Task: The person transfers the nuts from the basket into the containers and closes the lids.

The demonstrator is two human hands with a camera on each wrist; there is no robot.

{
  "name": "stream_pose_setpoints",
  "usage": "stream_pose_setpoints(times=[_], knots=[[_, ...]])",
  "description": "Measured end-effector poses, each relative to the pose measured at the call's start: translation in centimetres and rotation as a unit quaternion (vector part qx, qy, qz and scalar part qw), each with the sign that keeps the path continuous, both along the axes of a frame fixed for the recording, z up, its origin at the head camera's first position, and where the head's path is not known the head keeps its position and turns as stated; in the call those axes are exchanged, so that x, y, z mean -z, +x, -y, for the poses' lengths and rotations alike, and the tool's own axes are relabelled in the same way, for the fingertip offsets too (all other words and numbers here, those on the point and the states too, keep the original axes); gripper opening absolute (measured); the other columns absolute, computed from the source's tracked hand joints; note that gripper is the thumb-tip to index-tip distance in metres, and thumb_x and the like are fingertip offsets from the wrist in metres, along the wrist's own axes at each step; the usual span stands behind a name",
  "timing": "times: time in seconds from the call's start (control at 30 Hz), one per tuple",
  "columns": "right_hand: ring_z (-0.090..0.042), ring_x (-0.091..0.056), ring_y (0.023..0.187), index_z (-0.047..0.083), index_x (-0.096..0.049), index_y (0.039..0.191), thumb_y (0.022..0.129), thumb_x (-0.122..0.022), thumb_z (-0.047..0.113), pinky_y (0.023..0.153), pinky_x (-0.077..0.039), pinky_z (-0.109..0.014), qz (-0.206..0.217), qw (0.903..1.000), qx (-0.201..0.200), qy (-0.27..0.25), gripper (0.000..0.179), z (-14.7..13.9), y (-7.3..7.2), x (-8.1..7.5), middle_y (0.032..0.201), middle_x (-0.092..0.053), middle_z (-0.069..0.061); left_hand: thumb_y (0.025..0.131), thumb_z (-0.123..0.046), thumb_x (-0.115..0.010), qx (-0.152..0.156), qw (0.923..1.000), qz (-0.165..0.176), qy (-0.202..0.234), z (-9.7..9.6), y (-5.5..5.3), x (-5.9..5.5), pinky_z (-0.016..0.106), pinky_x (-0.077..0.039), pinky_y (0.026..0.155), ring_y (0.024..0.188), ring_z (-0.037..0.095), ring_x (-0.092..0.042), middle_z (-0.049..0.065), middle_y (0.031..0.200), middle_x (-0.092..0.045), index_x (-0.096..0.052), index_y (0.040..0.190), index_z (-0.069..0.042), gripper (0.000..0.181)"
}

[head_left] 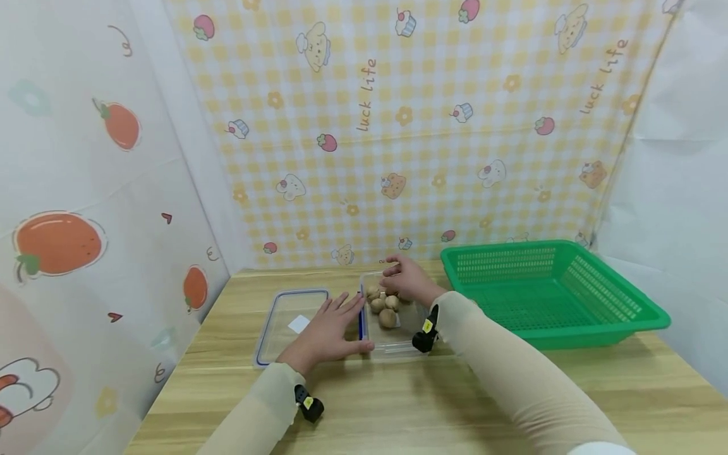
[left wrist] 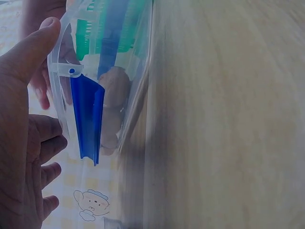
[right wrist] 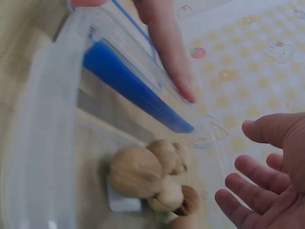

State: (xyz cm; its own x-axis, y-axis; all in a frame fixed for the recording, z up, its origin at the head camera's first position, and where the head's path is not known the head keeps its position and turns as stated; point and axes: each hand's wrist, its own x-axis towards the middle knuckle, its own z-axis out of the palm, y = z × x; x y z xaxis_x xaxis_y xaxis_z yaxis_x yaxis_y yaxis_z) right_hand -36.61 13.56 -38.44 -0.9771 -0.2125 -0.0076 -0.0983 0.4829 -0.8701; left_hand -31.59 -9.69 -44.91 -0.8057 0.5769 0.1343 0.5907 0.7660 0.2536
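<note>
A clear plastic box with blue side latches stands on the table. Inside lie several round brown things that look like mushrooms, bunched toward the far left; a white label shows under them in the right wrist view. My left hand rests with spread fingers along the box's left rim, thumb near the front corner. Over the far part of the box hovers my right hand; in the right wrist view its fingers are loosely bent and nothing lies between them.
Left of the box, a clear lid with a blue seal and a white label lies flat. A large green plastic basket stands close by on the right. Behind the wooden table hangs a yellow checked cloth.
</note>
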Motion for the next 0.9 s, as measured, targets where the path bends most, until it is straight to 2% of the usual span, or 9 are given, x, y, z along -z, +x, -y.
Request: stream_pose_setpoints(times=[0.23, 0.43, 0.6, 0.73, 0.9], knots=[[-0.033, -0.058, 0.124, 0.012, -0.038, 0.154, 0.100, -0.067, 0.027, 0.100, -0.050, -0.051, -0.042, 0.9977, -0.028, -0.045, 0.063, -3.3, -0.6, -1.1, 0.141, -0.057, -0.017, 0.087, -0.075, -0.057, -0.002, 1.0000, 0.002, -0.007, 0.0, 0.0, 0.0, 0.059, -0.007, 0.122, 0.155, 0.030, -0.012, -0.001, 0.168, -0.021, -0.024, 0.162, -0.017, 0.101], [-0.036, -0.063, 0.118, 0.016, -0.035, 0.156, 0.099, -0.067, 0.035, 0.092, -0.055, -0.052, -0.080, 0.9939, -0.008, -0.075, 0.068, -7.2, -0.4, -2.2, 0.142, -0.056, -0.018, 0.087, -0.077, -0.056, 0.000, 1.0000, -0.001, -0.007, 0.0, 0.0, 0.1, 0.058, -0.009, 0.123, 0.156, 0.029, -0.011, -0.002, 0.168, -0.021, -0.025, 0.162, -0.016, 0.102], [-0.040, -0.061, 0.119, 0.015, -0.034, 0.156, 0.101, -0.061, 0.044, 0.090, -0.055, -0.054, -0.079, 0.9929, 0.013, -0.089, 0.068, -10.8, 0.0, -2.2, 0.144, -0.052, -0.019, 0.087, -0.077, -0.055, -0.002, 1.0000, 0.000, -0.006, 0.0, 0.0, 0.0, 0.058, -0.008, 0.123, 0.156, 0.028, -0.010, -0.002, 0.168, -0.021, -0.025, 0.162, -0.016, 0.102], [-0.044, -0.058, 0.121, 0.012, -0.033, 0.157, 0.102, -0.056, 0.048, 0.093, -0.053, -0.059, -0.066, 0.9924, 0.028, -0.101, 0.069, -13.2, 0.2, -2.0, 0.146, -0.047, -0.025, 0.087, -0.077, -0.056, -0.001, 1.0000, 0.004, 0.000, 0.0, 0.1, -0.1, 0.058, -0.008, 0.123, 0.156, 0.030, -0.011, -0.001, 0.168, -0.021, -0.025, 0.162, -0.016, 0.102], [-0.048, -0.056, 0.123, 0.008, -0.024, 0.160, 0.102, -0.052, 0.052, 0.094, -0.053, -0.058, -0.041, 0.9939, 0.042, -0.093, 0.078, -15.4, 0.3, -1.9, 0.149, -0.042, -0.031, 0.086, -0.078, -0.055, -0.004, 1.0000, 0.006, -0.006, -0.1, 0.1, -0.1, 0.056, -0.006, 0.123, 0.156, 0.027, -0.010, -0.003, 0.168, -0.020, -0.024, 0.163, -0.017, 0.102]])
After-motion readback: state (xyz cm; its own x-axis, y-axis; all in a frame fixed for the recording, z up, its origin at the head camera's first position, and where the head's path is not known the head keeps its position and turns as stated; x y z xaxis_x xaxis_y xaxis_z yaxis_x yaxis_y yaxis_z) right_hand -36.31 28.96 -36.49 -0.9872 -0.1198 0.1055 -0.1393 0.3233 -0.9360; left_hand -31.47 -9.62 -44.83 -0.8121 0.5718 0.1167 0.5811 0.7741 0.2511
